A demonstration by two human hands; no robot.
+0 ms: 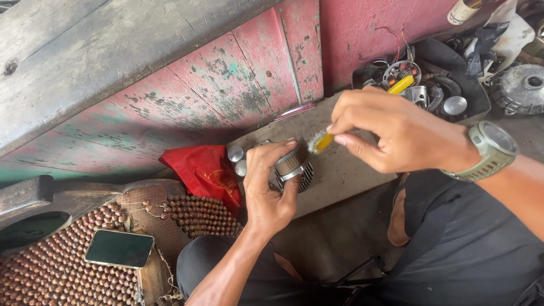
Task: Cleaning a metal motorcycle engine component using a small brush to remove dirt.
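Note:
My left hand (267,190) grips a round metal part (292,166) with a ribbed band and a slotted rim, holding it above a worn board (340,170). My right hand (391,133), with a green watch (492,148) on the wrist, pinches a small brush with a yellow handle (321,142). The bristles touch the top edge of the metal part. Two small silver caps (237,160) stand on the board just left of my left hand.
A red bag (201,170) lies left of the board. A phone (119,248) rests on a wooden bead mat (51,266) at the lower left. A black tray (430,85) of metal parts sits at the back right, against a peeling red wall.

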